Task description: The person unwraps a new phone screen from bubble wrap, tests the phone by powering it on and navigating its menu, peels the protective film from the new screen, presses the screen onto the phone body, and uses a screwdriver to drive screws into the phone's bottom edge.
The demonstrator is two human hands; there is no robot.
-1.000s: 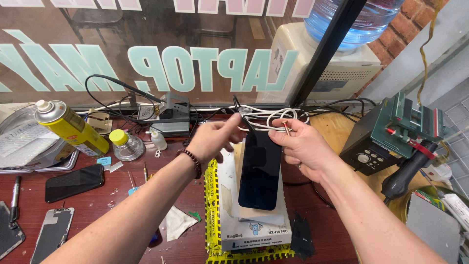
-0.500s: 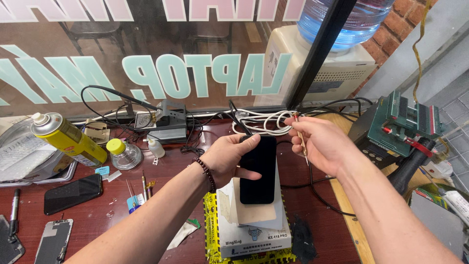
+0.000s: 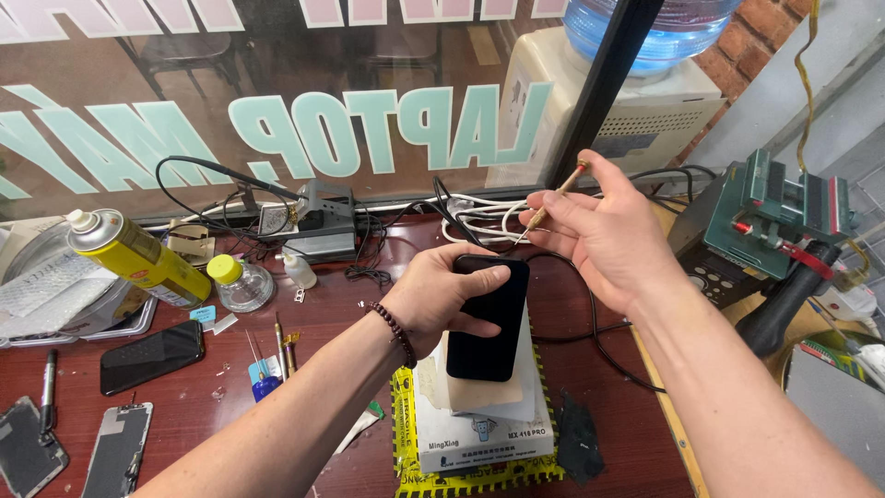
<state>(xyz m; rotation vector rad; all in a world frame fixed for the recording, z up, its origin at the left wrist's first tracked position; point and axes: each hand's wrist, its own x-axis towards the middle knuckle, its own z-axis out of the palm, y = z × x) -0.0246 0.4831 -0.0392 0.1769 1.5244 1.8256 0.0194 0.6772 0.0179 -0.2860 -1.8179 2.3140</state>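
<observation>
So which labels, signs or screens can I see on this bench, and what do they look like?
Window lettering: large pale green and pink letters on the glass behind the bench, seen mirrored.
Yellow spray can: lying tilted at left, small red label patch.
Black phone: dark screen, held by the left hand on a white box.
Second black phone: flat at left, screen dark.

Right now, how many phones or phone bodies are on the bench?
4: a black phone under the left hand, a dark phone lying left, and two opened phone bodies at the lower left. Clutter may hide more.
</observation>
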